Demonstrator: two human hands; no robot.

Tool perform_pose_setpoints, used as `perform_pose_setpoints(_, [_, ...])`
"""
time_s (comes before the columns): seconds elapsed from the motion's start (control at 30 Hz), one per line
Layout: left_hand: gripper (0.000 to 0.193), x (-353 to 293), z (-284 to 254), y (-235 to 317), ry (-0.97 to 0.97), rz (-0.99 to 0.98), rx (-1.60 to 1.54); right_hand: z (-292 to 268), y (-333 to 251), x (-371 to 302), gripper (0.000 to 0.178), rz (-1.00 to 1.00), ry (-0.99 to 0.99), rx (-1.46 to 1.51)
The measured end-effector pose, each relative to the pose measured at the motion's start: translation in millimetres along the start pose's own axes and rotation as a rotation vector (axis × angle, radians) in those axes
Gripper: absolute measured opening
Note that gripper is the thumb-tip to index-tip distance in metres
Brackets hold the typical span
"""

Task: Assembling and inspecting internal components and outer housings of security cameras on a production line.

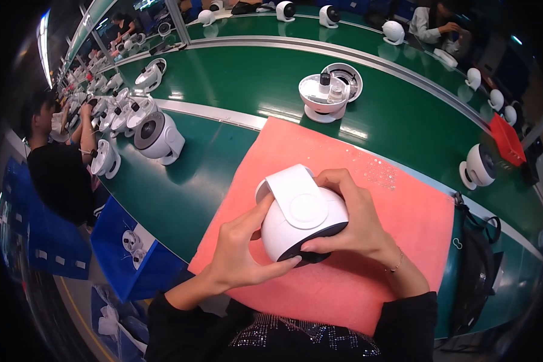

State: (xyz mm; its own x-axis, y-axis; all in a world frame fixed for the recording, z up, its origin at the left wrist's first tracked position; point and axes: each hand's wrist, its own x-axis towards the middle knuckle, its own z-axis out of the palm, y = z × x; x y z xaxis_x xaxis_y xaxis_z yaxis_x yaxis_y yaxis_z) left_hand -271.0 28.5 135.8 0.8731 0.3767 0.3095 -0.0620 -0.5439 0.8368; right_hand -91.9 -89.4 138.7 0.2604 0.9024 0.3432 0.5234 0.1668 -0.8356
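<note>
Between my two hands is a white ball-shaped device (271, 226) with a black front rim and a curved white stand bracket on its side. It is tilted, its dark face turned down toward me. My left hand (238, 241) grips its left side, the thumb along the lower black edge. My right hand (356, 223) wraps round the right side, thumb pressed on the black rim and fingers over the top. A pink foam mat (344, 277) lies under the device. Small clear bits (374, 172) are scattered on the mat's far right part.
An opened white unit (326, 102) stands beyond the mat on the green conveyor (235, 78). A finished-looking white unit (160, 139) sits to the left. At right are another unit (479, 166), a red tray (505, 140) and a black bag (476, 271). A co-worker (57, 163) sits left, near a blue bin (117, 259).
</note>
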Motion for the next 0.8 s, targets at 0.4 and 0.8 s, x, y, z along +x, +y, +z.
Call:
perform_pose_setpoints(0.4, [0.069,47.9,-24.2,-43.0,-0.002,-0.017,-0.784,2.1,0.2,22.5,0.09,-0.001,0.173,0.358])
perform_pose_setpoints(0.8, [0.078,81.6,13.3,-94.1,0.266,0.098,-1.116,25.5,-13.1,36.7,0.1,-0.014,0.272,-0.011])
